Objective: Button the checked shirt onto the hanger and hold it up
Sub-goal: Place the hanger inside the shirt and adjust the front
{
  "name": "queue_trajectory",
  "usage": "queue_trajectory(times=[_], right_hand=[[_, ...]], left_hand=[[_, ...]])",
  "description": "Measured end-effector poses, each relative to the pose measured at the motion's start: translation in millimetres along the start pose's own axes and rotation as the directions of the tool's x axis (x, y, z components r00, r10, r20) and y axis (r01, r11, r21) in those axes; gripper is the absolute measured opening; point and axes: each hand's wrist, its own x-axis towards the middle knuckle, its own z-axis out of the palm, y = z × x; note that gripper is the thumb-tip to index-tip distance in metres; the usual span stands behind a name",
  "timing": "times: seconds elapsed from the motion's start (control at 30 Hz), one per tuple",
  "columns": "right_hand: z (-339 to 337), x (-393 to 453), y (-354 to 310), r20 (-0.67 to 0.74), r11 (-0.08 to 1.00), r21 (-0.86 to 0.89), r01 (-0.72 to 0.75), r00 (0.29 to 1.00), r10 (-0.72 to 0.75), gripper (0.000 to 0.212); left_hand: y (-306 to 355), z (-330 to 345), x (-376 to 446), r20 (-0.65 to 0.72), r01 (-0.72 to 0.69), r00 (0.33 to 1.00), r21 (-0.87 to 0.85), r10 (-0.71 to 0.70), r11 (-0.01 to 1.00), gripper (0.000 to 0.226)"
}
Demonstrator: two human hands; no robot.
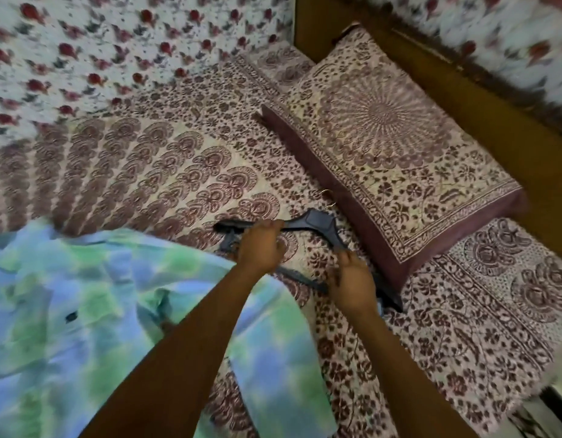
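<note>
Hands are gripping a dark hanger just above the bed: the left hand is curling round its arm toward nine o'clock, the right hand is clasping the arm toward five o'clock. The checked shirt, blue and green, is lying crumpled on the bed at eight o'clock, under the left forearm. A patterned pillow is sitting at one o'clock, beside the hanger.

I see a bed under a maroon block-print sheet, a matching pillow against a brown wooden headboard, and rose-patterned wall covering behind.
</note>
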Motion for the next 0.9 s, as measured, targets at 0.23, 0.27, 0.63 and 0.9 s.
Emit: queue_trajectory(times=[0.23, 0.27, 0.63, 0.9], right_hand=[[32.3, 33.6, 18.6, -0.003, 0.989, -0.045, -0.144, 0.99, 0.144, 0.05], [35.8, 35.2, 21.7, -0.028, 0.989, -0.029, -0.148, 0.989, 0.147, 0.049], [32.2, 45.5, 29.5, -0.063, 0.983, 0.003, -0.184, 0.981, 0.183, 0.041], [27.4, 25.9, -48.6, -0.203, 0.998, 0.056, 0.002, 0.979, 0.01, 0.04]], left_hand=[[2.1, 24.0, 72.0, 0.142, -0.018, 0.99, 0.2, -0.011, 0.98, 0.058], [-0.1, 28.1, 76.7, 0.167, -0.015, 0.986, 0.209, -0.021, 0.978, 0.057], [-22.2, 32.3, 82.0, 0.058, -0.044, 0.998, 0.112, 0.037, 0.993, 0.036], [-74.2, -36.4, 17.5, -0.113, 0.044, 0.993, 0.016, -0.042, 0.999, 0.031]])
